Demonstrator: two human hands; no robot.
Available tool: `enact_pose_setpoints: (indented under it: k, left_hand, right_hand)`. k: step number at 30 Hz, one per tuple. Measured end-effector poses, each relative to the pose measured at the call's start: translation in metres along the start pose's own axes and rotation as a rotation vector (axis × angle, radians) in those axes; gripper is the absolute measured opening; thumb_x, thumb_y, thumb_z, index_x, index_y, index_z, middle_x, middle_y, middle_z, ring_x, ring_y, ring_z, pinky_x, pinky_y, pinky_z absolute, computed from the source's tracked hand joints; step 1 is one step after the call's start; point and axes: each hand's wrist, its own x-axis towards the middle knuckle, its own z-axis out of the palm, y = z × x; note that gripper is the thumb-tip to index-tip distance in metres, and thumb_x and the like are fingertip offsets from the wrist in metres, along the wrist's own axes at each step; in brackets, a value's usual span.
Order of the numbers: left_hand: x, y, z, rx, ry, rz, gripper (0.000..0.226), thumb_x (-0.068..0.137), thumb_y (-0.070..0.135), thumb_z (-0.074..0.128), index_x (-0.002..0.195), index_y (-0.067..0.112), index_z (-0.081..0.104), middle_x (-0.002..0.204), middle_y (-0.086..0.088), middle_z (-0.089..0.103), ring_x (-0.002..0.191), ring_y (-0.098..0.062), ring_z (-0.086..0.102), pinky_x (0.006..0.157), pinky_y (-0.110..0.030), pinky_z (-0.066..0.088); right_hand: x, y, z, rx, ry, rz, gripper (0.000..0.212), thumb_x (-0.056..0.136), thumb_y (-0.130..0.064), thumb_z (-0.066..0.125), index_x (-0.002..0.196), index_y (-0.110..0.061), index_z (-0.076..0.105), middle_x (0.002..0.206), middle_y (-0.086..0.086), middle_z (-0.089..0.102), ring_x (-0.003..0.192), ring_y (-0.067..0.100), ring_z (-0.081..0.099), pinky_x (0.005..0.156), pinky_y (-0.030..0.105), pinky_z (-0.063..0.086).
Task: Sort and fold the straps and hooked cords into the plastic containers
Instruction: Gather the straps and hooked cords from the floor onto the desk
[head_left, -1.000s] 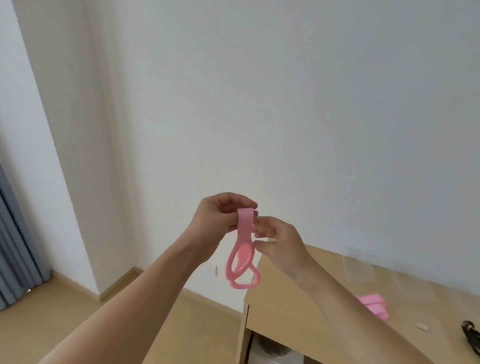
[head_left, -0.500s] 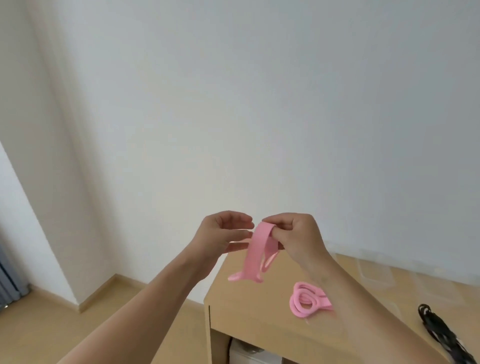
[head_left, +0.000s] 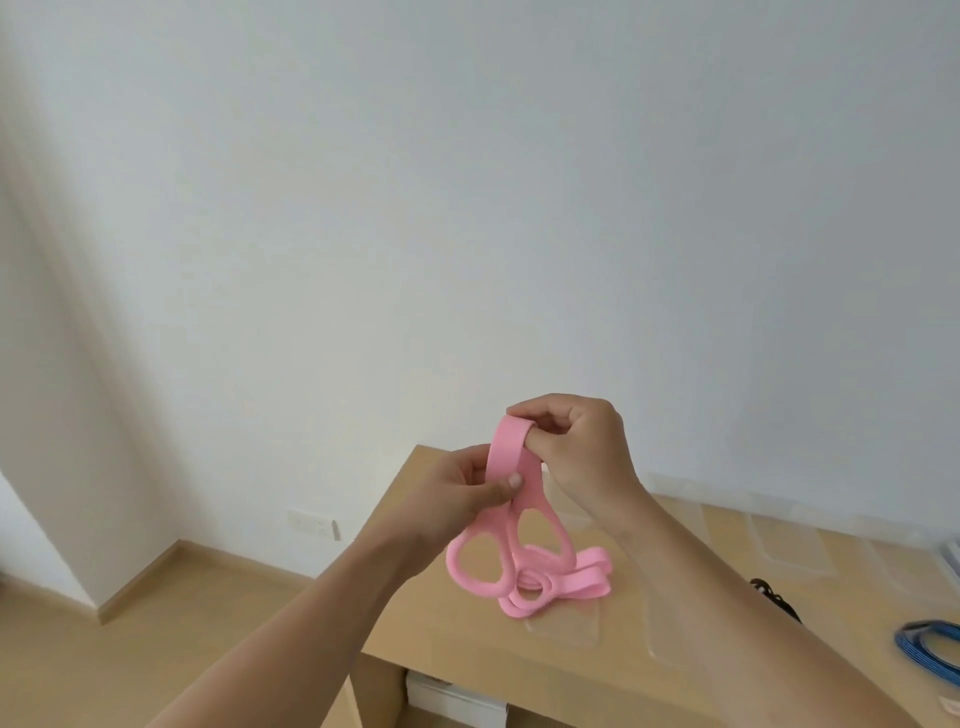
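Though pinched, smooth looped pink strap

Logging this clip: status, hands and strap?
Both hands, left and right, pinch folded pink rubber strap. Second pink strap on wooden table. Nothing obstructing.

Your left hand, apart from the strap half a second ago, now pinches it below the fold your right hand holds. Your view swings right, bringing a blue cord onto the table.
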Motion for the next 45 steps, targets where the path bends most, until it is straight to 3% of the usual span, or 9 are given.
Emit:
enact_pose_setpoints:
  k: [6,13,18,21,23,27,32,36,45]
  left_hand:
    - [0.026,-0.017,0.016,0.042,0.044,-0.024,0.016,0.096,0.014,0.07,0.109,0.005,0.075,0.096,-0.012,0.077,0.083,-0.021,0.071,0.07,-0.027,0.054]
    - [0.069,-0.047,0.016,0.009,-0.059,-0.088,0.015,0.092,0.013,0.075,0.104,0.004,0.077,0.089,-0.008,0.077,0.074,-0.014,0.069,0.068,-0.026,0.054]
    - [0.102,-0.08,0.004,0.061,-0.157,-0.166,0.015,0.087,0.015,0.081,0.099,0.008,0.078,0.092,-0.01,0.078,0.078,-0.023,0.073,0.074,-0.035,0.06]
    - [0.119,-0.107,-0.004,0.174,-0.225,-0.232,0.012,0.083,0.012,0.082,0.083,0.004,0.074,0.077,-0.006,0.074,0.069,-0.02,0.066,0.068,-0.034,0.055]
    - [0.126,-0.122,-0.006,0.22,-0.281,-0.275,0.013,0.08,0.013,0.085,0.08,0.006,0.075,0.074,-0.006,0.073,0.067,-0.017,0.064,0.066,-0.032,0.054]
    - [0.139,-0.158,-0.009,0.295,-0.441,-0.358,0.017,0.084,0.029,0.084,0.084,0.013,0.078,0.073,0.004,0.073,0.067,-0.009,0.061,0.067,-0.024,0.049]
    - [0.147,-0.203,-0.038,0.372,-0.646,-0.508,0.029,0.098,0.041,0.064,0.075,0.028,0.077,0.068,0.014,0.066,0.067,-0.004,0.055,0.07,-0.02,0.04]
    - [0.153,-0.227,-0.047,0.197,-0.559,-0.564,0.017,0.09,0.015,0.069,0.1,0.024,0.08,0.093,-0.001,0.077,0.081,-0.011,0.066,0.081,-0.027,0.052]
    - [0.153,-0.261,-0.01,0.484,-0.255,-0.484,0.024,0.072,0.008,0.081,0.082,0.025,0.068,0.077,0.01,0.067,0.066,-0.005,0.058,0.054,-0.014,0.041]
  right_hand:
    - [0.004,0.041,-0.015,0.02,0.044,0.078,0.03,0.083,0.0,0.071,0.089,-0.028,0.077,0.077,-0.004,0.076,0.072,0.018,0.073,0.063,0.029,0.062]
    - [0.016,0.077,-0.005,-0.37,-0.081,-0.096,0.054,0.084,0.012,0.046,0.111,-0.022,0.078,0.108,-0.002,0.073,0.1,0.013,0.066,0.087,0.027,0.053]
    - [0.025,0.105,-0.005,-0.415,-0.285,0.121,0.055,0.083,0.004,0.054,0.121,-0.031,0.072,0.109,-0.013,0.066,0.093,0.002,0.059,0.076,0.007,0.042]
    - [0.024,0.13,-0.002,-0.23,-0.347,0.386,0.039,0.084,-0.02,0.076,0.121,-0.029,0.071,0.115,-0.014,0.068,0.088,0.013,0.071,0.075,0.017,0.055]
    - [0.02,0.149,0.007,-0.17,-0.252,0.529,0.031,0.083,-0.029,0.081,0.113,-0.026,0.074,0.108,-0.005,0.071,0.072,0.018,0.074,0.07,0.026,0.059]
    - [0.01,0.189,0.024,-0.065,-0.012,0.676,0.021,0.084,0.003,0.075,0.092,-0.016,0.076,0.089,0.009,0.075,0.066,0.028,0.074,0.062,0.038,0.061]
    - [-0.011,0.233,0.021,0.087,0.19,0.891,0.03,0.086,0.016,0.064,0.101,-0.008,0.072,0.095,0.019,0.074,0.07,0.023,0.07,0.058,0.039,0.06]
    - [-0.03,0.265,0.026,0.114,0.328,1.025,0.031,0.087,0.019,0.058,0.106,-0.003,0.07,0.093,0.017,0.073,0.075,0.026,0.072,0.067,0.046,0.063]
    - [-0.049,0.296,0.03,-0.131,0.438,1.109,0.021,0.083,0.003,0.07,0.098,-0.012,0.068,0.094,0.009,0.07,0.06,0.024,0.068,0.056,0.034,0.059]
